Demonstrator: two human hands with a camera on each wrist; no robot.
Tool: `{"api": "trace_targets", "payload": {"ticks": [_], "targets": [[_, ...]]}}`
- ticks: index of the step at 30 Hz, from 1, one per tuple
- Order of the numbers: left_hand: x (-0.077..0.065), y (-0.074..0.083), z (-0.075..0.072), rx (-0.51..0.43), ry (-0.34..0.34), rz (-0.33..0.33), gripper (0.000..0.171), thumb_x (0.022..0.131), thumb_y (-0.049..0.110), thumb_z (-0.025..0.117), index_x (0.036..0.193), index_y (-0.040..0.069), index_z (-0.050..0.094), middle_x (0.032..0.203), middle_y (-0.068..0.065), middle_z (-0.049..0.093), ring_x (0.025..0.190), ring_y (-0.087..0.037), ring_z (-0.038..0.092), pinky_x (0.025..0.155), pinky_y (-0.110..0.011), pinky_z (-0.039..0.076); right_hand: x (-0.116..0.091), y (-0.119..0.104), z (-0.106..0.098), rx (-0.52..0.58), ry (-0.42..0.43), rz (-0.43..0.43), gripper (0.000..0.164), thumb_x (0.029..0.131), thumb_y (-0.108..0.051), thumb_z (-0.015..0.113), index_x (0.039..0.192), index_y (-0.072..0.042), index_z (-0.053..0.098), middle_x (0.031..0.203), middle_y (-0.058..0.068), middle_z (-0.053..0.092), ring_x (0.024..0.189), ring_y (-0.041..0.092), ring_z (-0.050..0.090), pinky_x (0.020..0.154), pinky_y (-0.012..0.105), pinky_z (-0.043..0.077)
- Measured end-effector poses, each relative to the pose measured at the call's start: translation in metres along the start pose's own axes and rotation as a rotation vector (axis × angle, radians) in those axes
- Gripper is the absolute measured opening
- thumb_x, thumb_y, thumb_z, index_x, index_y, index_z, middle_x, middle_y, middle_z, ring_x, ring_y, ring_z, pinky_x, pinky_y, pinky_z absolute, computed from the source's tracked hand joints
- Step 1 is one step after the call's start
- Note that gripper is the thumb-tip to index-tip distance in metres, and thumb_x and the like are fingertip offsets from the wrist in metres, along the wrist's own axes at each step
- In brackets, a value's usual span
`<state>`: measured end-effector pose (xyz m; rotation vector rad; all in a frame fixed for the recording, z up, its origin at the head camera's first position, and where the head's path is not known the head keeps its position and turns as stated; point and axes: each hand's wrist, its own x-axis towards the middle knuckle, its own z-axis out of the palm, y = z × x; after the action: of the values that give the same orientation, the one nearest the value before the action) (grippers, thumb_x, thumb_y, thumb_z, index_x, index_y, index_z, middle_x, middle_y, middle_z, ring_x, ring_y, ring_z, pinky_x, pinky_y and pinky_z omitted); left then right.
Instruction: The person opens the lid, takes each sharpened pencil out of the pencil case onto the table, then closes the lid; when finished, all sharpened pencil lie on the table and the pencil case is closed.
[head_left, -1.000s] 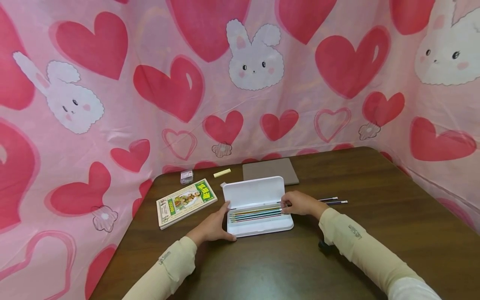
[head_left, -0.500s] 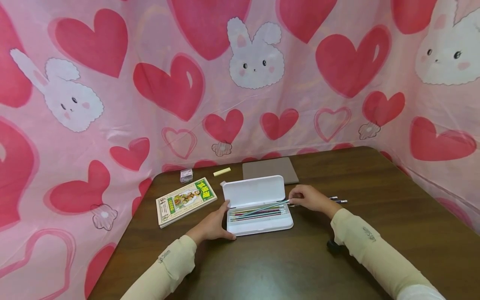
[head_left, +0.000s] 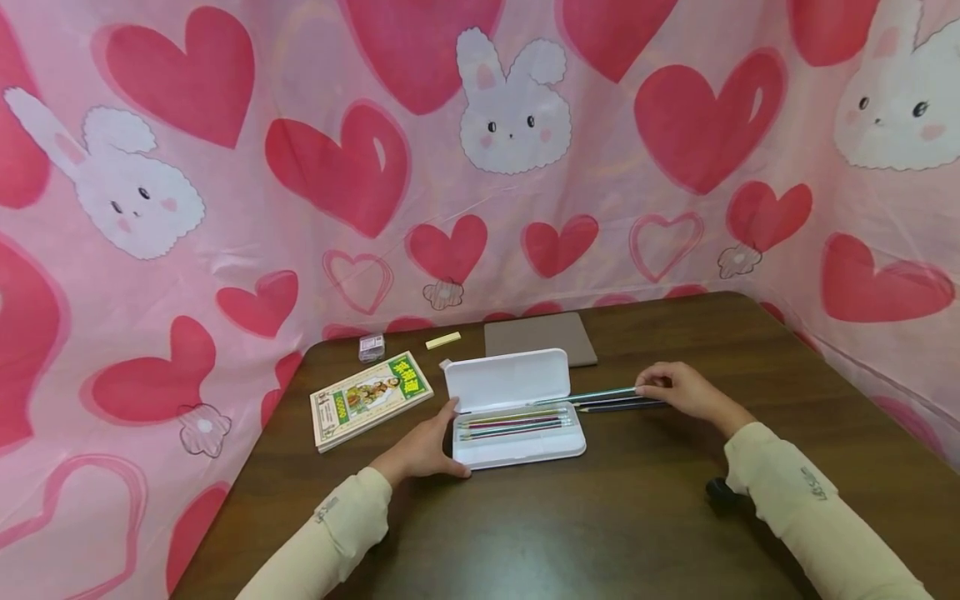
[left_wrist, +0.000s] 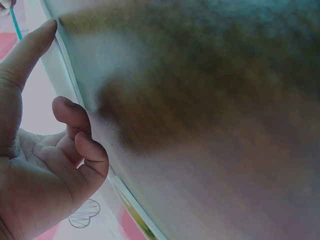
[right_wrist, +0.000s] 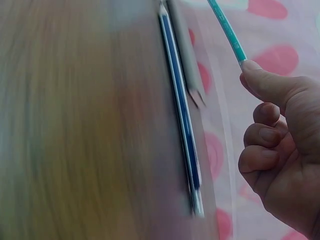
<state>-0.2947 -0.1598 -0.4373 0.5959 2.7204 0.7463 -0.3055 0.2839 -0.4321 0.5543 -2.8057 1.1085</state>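
Note:
A white pencil case (head_left: 517,457) lies with its lid raised, several pencils (head_left: 517,427) side by side in it. At its left end my left hand (head_left: 422,446) holds it, thumb by the front corner and a fingertip by the back one. Thumb and fingers of my right hand (head_left: 688,392) pinch a green pencil (right_wrist: 229,31) by its end, to the right of the case. The pencil's other end reaches back over the case's right end. Below it, dark pencils (head_left: 618,407) lie on the table, partly covered by the right hand.
Behind the case lies a flat grey-brown rectangular item (head_left: 538,332). Left of it are a book (head_left: 372,400) with a green and yellow cover, a small clear-wrapped block (head_left: 371,347) and a pale yellow strip (head_left: 442,340). A pink heart-print curtain (head_left: 300,192) borders the table.
My right hand has lifted the green pencil out of the case and carried it right, over the dark pencils. My left hand has stayed at the case's left end.

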Motion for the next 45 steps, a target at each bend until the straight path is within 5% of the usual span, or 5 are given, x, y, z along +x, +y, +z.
{"api": "trace_targets", "payload": {"ticks": [20, 45], "targets": [[0.0, 0.001, -0.001, 0.003, -0.008, 0.004, 0.117, 0.061, 0.044, 0.083, 0.148, 0.012, 0.012, 0.139, -0.013, 0.044, 0.125, -0.029, 0.044, 0.106, -0.049, 0.032, -0.038, 0.032, -0.041, -0.037, 0.036, 0.031, 0.011, 0.085, -0.016, 0.066, 0.088, -0.006, 0.069, 0.08, 0.001, 0.062, 0.069, 0.001, 0.047, 0.06, 0.02, 0.042], [0.0, 0.002, -0.002, 0.002, -0.008, -0.001, 0.117, 0.061, 0.043, 0.084, 0.148, 0.012, 0.011, 0.138, -0.012, 0.045, 0.124, -0.028, 0.045, 0.106, -0.049, 0.032, -0.043, 0.051, -0.038, 0.004, -0.037, 0.153, 0.02, 0.082, -0.023, 0.07, 0.089, -0.004, 0.071, 0.084, 0.003, 0.067, 0.069, 0.0, 0.048, 0.062, 0.019, 0.042]]}}
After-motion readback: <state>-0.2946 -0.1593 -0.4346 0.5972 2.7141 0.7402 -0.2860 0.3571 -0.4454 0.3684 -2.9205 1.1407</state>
